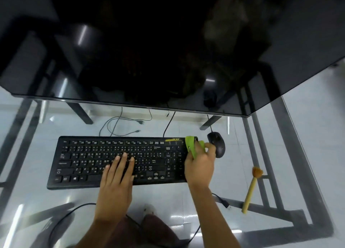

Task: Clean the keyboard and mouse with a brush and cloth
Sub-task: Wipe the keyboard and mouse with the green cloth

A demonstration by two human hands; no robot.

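Keyboard (119, 161): flat on glass desk (214, 210), centre.
L hand (116, 175): fingers straight, spread on keys, pinning it.
R hand (200, 166): fingers curled round cloth (194, 147) at keyboard's R end.
Cloth: prob. soft, limp; bunch it to grip.
Mouse (217, 144): just R of keyboard.
Brush (252, 188): further R, idle; prob. light, take by handle.

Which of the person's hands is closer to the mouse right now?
Right. The right hand, gripping the green cloth, is right beside the mouse. The left hand rests flat on the middle of the keyboard, farther away.
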